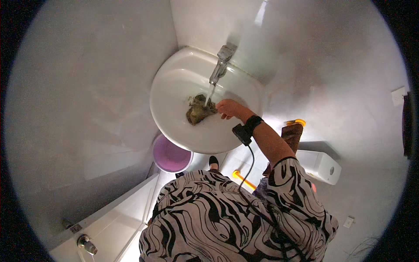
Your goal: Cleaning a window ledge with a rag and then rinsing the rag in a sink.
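Observation:
A wet, crumpled olive-brown cloth (pixel 200 113) lies in the bowl of a white washbasin (pixel 170 108). Water runs from the chrome tap (pixel 218 70) onto its upper right part. My right hand (pixel 229 109) is over the basin, just right of the stream, fingers bent and fingertips at the cloth's right edge. Whether they grip the cloth or only touch it is hard to make out. A black strap with a small device (pixel 244 132) sits on my right wrist, and a cable runs from it towards my body. My left hand is out of view.
A purple bucket (pixel 172 154) stands on the floor below the basin's left front edge. To the right are a white wall dispenser (pixel 320 167) and a yellow-ended handle (pixel 244 180). A door with a metal knob (pixel 87 244) is at lower left. Walls flank the basin.

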The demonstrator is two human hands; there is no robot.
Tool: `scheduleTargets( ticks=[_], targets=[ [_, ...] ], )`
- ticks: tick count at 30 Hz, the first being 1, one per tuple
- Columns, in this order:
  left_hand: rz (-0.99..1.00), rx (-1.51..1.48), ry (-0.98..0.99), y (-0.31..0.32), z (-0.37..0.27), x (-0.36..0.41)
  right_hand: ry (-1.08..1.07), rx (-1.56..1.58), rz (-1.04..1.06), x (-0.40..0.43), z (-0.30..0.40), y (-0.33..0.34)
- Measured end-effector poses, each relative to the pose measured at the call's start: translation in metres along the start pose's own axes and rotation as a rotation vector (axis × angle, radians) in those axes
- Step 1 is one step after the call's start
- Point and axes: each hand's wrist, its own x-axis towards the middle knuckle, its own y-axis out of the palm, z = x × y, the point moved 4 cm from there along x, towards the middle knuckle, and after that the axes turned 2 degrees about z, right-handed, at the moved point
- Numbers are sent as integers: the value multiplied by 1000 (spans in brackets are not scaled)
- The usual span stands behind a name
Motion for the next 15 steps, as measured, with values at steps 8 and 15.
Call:
scheduleTargets(
  ticks=[8,15],
  targets=[
    [8,8,-31,-18,-9,-19,-312,-562,-629,62,-32,42],
    [15,18,-42,-22,-13,-32,-130,-542,-351,16,-3,65]
  ],
)
